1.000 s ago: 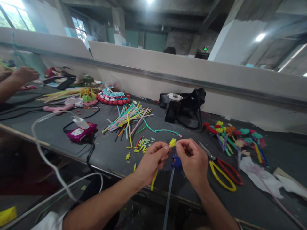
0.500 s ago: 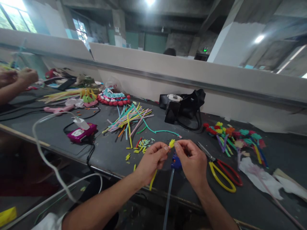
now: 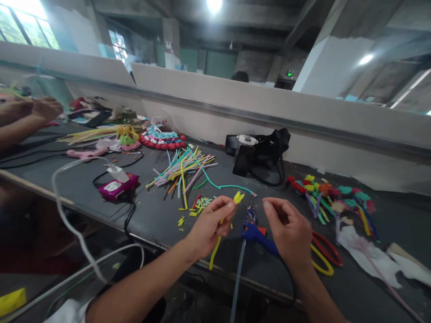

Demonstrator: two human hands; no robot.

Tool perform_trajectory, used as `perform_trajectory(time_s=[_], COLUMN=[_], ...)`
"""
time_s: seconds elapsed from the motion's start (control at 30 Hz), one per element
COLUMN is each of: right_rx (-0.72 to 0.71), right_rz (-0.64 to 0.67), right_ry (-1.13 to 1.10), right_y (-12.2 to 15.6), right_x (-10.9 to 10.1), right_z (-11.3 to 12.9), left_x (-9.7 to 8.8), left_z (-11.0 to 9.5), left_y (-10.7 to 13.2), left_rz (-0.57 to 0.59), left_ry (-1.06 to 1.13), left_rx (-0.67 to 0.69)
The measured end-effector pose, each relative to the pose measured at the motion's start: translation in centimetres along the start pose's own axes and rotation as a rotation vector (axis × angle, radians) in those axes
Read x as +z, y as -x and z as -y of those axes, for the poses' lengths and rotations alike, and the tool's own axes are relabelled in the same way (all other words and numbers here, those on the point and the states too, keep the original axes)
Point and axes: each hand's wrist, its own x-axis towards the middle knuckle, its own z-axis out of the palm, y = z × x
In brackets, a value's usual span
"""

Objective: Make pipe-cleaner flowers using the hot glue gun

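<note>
My left hand point(image 3: 210, 224) pinches a yellow stem point(image 3: 215, 249) topped with a small yellow flower point(image 3: 239, 197); the stem hangs down past my palm. My right hand point(image 3: 292, 231) hovers a short way to the right of the flower, fingers loosely curled and holding nothing. A blue glue gun point(image 3: 257, 232) lies on the dark table point(image 3: 155, 211) between and under my hands. Red and yellow scissors point(image 3: 321, 258) lie just right of my right hand, partly hidden by it.
A pile of coloured sticks point(image 3: 183, 166) and cut bits point(image 3: 198, 204) lie ahead. Finished flowers point(image 3: 332, 197) are at the right, a black bag point(image 3: 261, 152) behind, a pink device point(image 3: 117, 186) with white cable at left. Another person's hands point(image 3: 30, 110) work far left.
My right hand has let go of the yellow flower and drawn away to the right. The left hand still holds the stem, and the glue gun now shows between the hands.
</note>
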Motion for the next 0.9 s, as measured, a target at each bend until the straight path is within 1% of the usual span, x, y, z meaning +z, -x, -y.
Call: perform_trajectory(time_s=[0.03,0.1,0.17,0.23,0.3,0.37,0.43,0.5,0.57,0.63,0.7,0.8,0.9], right_rx=[-0.006,0.006,0.048,0.095,0.098,0.063,0.023,0.01,0.007,-0.026,-0.088,-0.166,-0.197], right_rz=[0.039,0.166,0.32,0.447,0.535,0.595,0.626,0.622,0.581,0.527,0.501,0.537,0.566], right_ry=[0.037,0.103,0.167,0.242,0.318,0.366,0.386,0.383,0.353,0.314,0.294,0.305,0.354], right_y=[-0.1,-0.2,-0.2,0.1,0.6,1.1,1.5,1.6,1.7,1.7,1.7,2.1,2.5], right_x=[-0.1,-0.2,-0.2,-0.1,0.1,0.1,0.2,0.2,0.4,0.9,1.7,3.3,4.7], right_z=[-0.5,-1.6,-2.9,-4.1,-4.9,-5.4,-5.6,-5.4,-5.0,-4.4,-3.8,-2.7,-1.9], left_x=[-0.1,-0.1,-0.1,-0.1,-0.2,-0.2,-0.3,-0.4,-0.6,-0.8,-1.1,-1.3,-1.3], left_z=[0.0,-0.1,-0.1,-0.2,-0.2,-0.2,-0.2,-0.3,-0.5,-0.9,-1.3,-1.6,-1.5], left_y=[0.0,-0.1,-0.2,-0.2,-0.3,-0.3,-0.3,-0.3,-0.4,-0.4,-0.5,-0.6,-0.6], left_rz=[-0.009,-0.037,-0.058,-0.067,-0.065,-0.058,-0.047,-0.039,-0.036,-0.045,-0.069,-0.098,-0.101], left_ry=[0.001,0.011,0.02,0.012,0.002,0.004,0.016,0.024,0.037,0.053,0.063,0.063,0.044], left_rx=[-0.003,-0.009,-0.001,0.009,0.006,-0.009,-0.016,-0.011,0.006,0.037,0.07,0.094,0.085])
